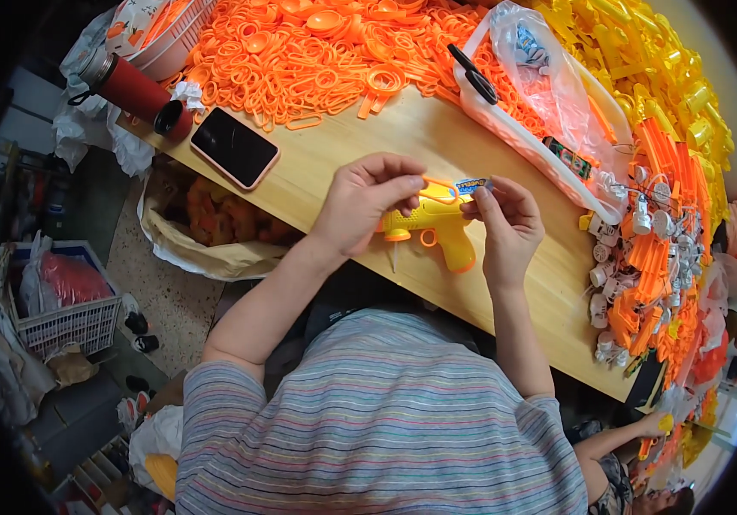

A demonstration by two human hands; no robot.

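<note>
My left hand (373, 193) pinches an orange plastic loop (443, 184) between thumb and fingers. In my right hand (506, 225), a small blue printed label (471, 185) is held between thumb and fingertips, right by the far end of the loop. Whether the label touches the loop I cannot tell. Beneath both hands, a yellow toy gun (450, 238) lies on the wooden table (326, 163), its grip pointing toward me. An orange ring shows at its trigger, and a thin pale rod sticks out below its yellow round knob. My fingers partly cover its top.
Orange loops and rings (300, 60) are heaped at the back, yellow parts (643, 60) at the far right. A white tray (523, 137) holds plastic bags and scissors (474, 75). Left are a phone (235, 148) and red flask (132, 86). Wired white parts (643, 223) crowd the right; a co-worker's hand (656, 425) shows lower right.
</note>
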